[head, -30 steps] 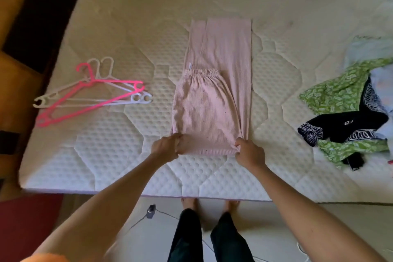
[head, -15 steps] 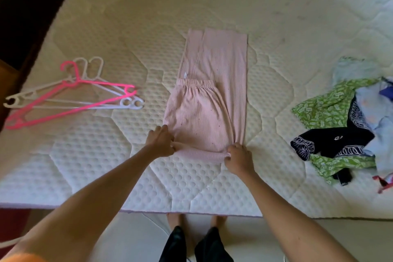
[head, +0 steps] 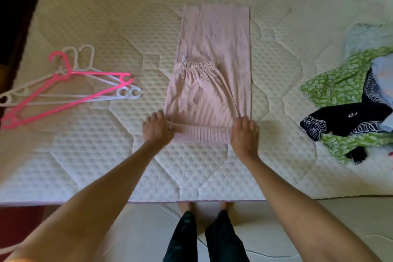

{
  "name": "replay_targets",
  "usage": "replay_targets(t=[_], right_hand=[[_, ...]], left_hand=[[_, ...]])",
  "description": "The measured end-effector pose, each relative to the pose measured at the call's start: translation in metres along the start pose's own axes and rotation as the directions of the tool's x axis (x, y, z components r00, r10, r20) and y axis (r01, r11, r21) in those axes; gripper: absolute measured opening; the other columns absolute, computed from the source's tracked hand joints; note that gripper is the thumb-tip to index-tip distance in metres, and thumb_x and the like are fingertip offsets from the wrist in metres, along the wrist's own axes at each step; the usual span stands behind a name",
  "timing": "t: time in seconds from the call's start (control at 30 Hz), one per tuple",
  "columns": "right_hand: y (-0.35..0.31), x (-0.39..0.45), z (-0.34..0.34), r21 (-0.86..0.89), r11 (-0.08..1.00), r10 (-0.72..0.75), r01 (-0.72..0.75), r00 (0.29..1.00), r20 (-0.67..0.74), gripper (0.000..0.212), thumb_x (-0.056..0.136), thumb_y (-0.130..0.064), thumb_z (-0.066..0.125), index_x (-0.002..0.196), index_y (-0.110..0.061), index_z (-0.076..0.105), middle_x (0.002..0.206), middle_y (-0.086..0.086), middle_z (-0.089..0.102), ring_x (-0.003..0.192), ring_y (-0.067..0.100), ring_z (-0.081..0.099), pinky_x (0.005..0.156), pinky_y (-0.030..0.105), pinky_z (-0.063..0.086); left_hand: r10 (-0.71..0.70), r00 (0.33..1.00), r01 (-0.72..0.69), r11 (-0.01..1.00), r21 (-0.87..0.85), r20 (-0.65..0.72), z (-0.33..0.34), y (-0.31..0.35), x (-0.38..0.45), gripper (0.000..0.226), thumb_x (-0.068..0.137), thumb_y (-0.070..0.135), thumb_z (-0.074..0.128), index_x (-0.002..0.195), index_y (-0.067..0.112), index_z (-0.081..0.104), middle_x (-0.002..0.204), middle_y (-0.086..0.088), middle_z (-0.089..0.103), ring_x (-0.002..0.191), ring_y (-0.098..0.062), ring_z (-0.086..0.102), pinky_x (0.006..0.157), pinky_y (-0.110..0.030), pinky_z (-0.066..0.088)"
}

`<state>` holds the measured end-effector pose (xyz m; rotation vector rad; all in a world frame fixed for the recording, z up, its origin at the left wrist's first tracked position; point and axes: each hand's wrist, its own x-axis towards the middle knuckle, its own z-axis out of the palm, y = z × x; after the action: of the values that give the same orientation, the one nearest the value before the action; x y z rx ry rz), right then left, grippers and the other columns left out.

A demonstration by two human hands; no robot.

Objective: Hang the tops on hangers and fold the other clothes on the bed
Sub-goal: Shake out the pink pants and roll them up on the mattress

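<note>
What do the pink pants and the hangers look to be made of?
Pink pants: soft woven or knit cloth, probably cotton, matte; fine stripes, tiny dark dots, a gathered elastic waistband, and it creases easily under the left hand and right hand.
Hangers: moulded plastic, one pink and the others white, smooth and slightly glossy, with thin rigid bars and hooks.

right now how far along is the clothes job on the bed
Early. Done: nothing looks finished; the pink and white hangers lie bare on the mattress. In hand: the pink pants, waistband already folded over the legs, with the left hand and right hand gripping the near fold. Left: the pile of green, black and blue clothes at the right.
</note>
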<state>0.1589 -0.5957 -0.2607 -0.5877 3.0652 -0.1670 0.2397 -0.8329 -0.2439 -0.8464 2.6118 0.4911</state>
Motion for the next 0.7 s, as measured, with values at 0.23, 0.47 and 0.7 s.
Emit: replay_targets(t=[0.23,0.47,0.7], right_hand=[[-0.01,-0.007,0.012,-0.047,0.933,-0.34,0.358,0.914,0.221,0.038,0.06,-0.035,0.071,0.091,-0.015,0.061,0.081,0.001,0.058,0.071,0.022,0.057,0.064,0.033,0.045],[-0.028,0.012,0.0,-0.09,0.954,-0.257,0.287,0.933,0.251,0.013,0.071,-0.013,0.063,0.084,-0.013,0.064,0.074,0.003,0.065,0.072,0.025,0.062,0.076,0.035,0.043],[-0.032,0.046,-0.013,-0.007,0.975,-0.203,0.222,0.901,0.384,0.024,0.087,-0.012,0.046,0.109,-0.009,0.055,0.093,0.006,0.068,0.089,0.026,0.063,0.097,0.038,0.033]], left_hand=[[0.673,0.714,-0.699,0.666,0.263,0.194,0.018,0.018,-0.001,0.054,0.085,0.044,0.053,0.13,0.015,0.045,0.12,-0.004,0.05,0.106,-0.023,0.051,0.094,-0.037,0.041],[0.5,0.855,-0.516,0.785,0.344,0.14,0.01,0.04,0.017,0.029,0.089,0.022,0.043,0.11,0.019,0.062,0.093,-0.002,0.069,0.083,-0.019,0.065,0.08,-0.03,0.047],[0.337,0.897,-0.352,0.936,-0.002,0.285,0.006,0.04,0.04,0.032,0.099,0.027,0.03,0.112,0.008,0.052,0.101,-0.014,0.065,0.091,-0.031,0.061,0.073,-0.035,0.044]])
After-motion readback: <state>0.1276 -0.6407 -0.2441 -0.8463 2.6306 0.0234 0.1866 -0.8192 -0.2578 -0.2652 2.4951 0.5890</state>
